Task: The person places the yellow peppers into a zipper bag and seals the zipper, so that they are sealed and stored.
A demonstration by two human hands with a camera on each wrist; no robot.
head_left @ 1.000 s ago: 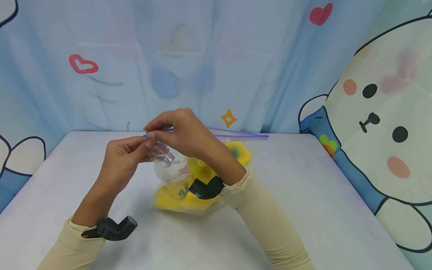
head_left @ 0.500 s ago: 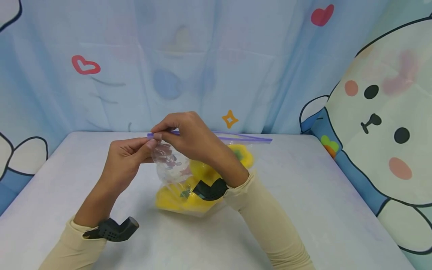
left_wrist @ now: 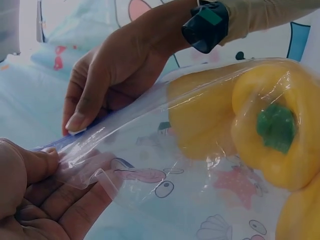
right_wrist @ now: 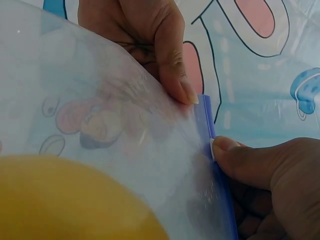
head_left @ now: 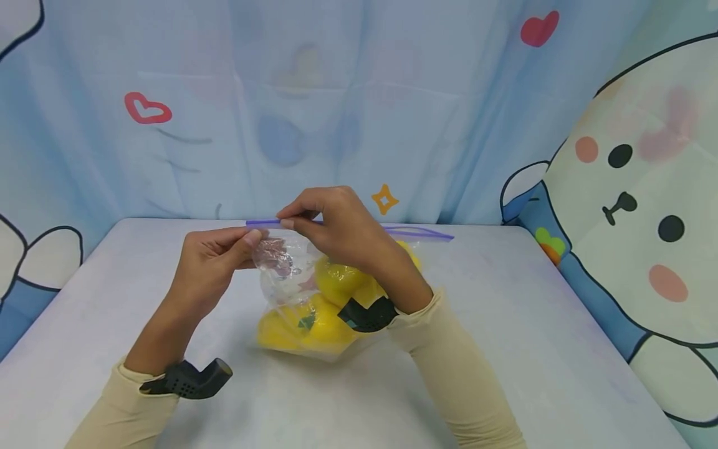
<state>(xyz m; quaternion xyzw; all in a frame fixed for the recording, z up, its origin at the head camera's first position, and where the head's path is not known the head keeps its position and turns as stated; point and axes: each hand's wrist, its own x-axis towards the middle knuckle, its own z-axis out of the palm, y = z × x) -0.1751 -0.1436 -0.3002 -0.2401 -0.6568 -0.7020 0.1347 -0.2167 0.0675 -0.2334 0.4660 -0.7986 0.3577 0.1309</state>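
Observation:
A clear zip bag (head_left: pixel 286 280) with a purple zip strip (head_left: pixel 423 232) stands on the table, holding several yellow bell peppers (head_left: pixel 280 330). My left hand (head_left: pixel 210 265) pinches the bag's top left corner between thumb and fingers. A short way to its right, my right hand (head_left: pixel 344 224) pinches the zip strip. In the right wrist view a small white piece (right_wrist: pixel 212 149) shows on the strip under the right thumb (right_wrist: pixel 235 155). The left wrist view shows a pepper's green stem (left_wrist: pixel 277 127) through the printed plastic. My right forearm covers part of the bag in the head view.
The white table (head_left: pixel 477 324) reaches back to a light blue curtain (head_left: pixel 314 93). A large cartoon animal (head_left: pixel 628 249) is printed on the cloth at the right. Each wrist wears a black camera (head_left: pixel 193 379).
My right hand has slid to the right along the zip strip, away from the left hand. My left hand keeps its pinch on the corner, nearly still, and more purple strip shows between the hands.

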